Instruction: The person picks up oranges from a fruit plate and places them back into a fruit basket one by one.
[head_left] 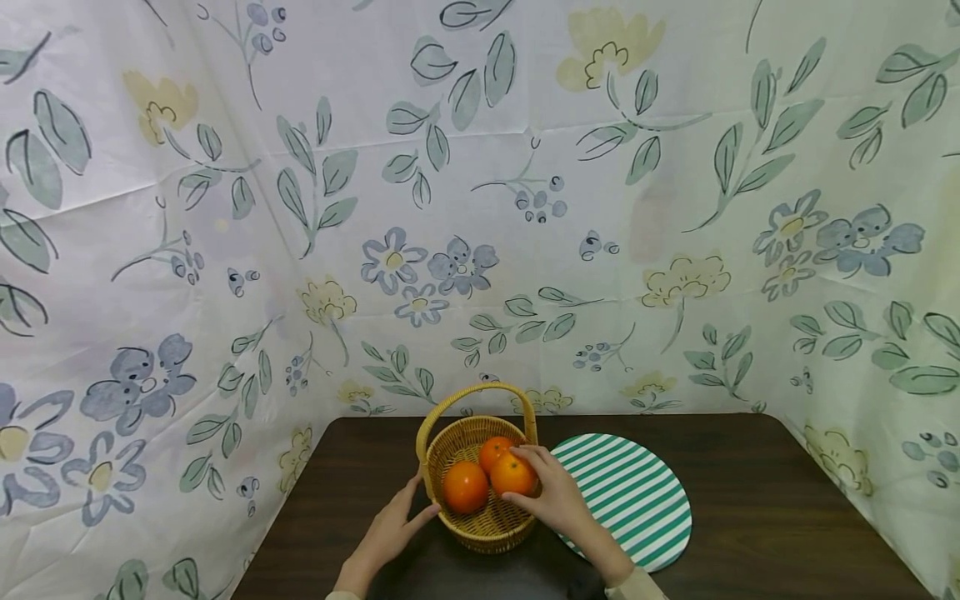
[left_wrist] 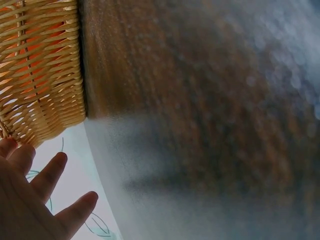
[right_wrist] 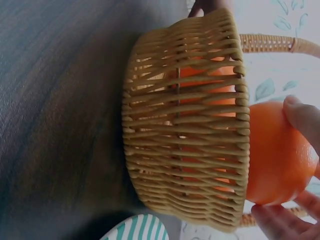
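A wicker basket (head_left: 491,537) with a tall arched handle (head_left: 480,390) stands on the dark table. My right hand (head_left: 553,492) grips an orange (head_left: 513,475) at the basket's right side. In the right wrist view, that held orange (right_wrist: 280,155) shows above the rim, thumb on one side and fingers on the other. Two more oranges lie inside: one at the left (head_left: 465,487), another behind (head_left: 495,451), partly hidden by the held one. My left hand (head_left: 386,531) is at the basket's left side, its fingers (left_wrist: 50,175) spread and fairly straight, with fingertips right at the wicker.
To the right of the basket lies a round green-and-white striped mat (head_left: 630,500), partly covered by my right forearm. The dark wooden table (head_left: 765,500) reaches back to a floral cloth (head_left: 525,250) hanging behind and along both sides.
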